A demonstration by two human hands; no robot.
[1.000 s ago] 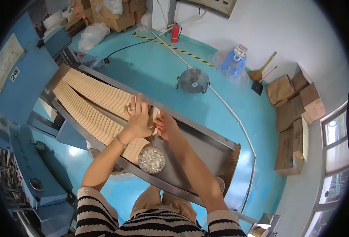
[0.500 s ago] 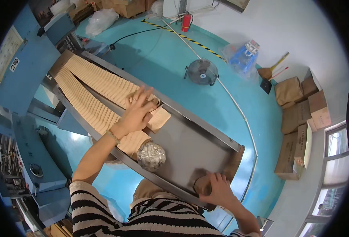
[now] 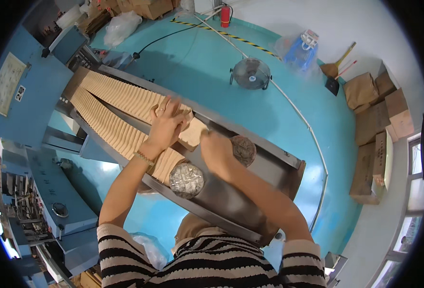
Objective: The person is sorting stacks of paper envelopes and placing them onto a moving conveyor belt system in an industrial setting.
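Note:
Two long rows of thin tan pieces, like folded paper, stand packed in a metal trough; one is the far row (image 3: 125, 92), the other the near row (image 3: 109, 127). My left hand (image 3: 166, 124) lies over the right end of the far row, fingers bent and apart, touching the pieces. A flat-faced tan piece (image 3: 193, 134) shows there. My right hand (image 3: 217, 151), slightly blurred, is closed beside that piece, its fingertips hidden. A silvery wrapped round block (image 3: 186, 180) stands against the near row's end. A darker round block (image 3: 244, 150) sits just beyond my right wrist.
The trough's raised metal edge (image 3: 265, 144) runs along its far side. Blue machines (image 3: 68, 192) stand at the left. On the green floor are a fan (image 3: 251, 73), a black cable, and cardboard boxes (image 3: 372, 163) by the right wall.
My right hand has moved from the trough's right end up and left to the far row's end. The dark round block has moved there too, and my hand is off it.

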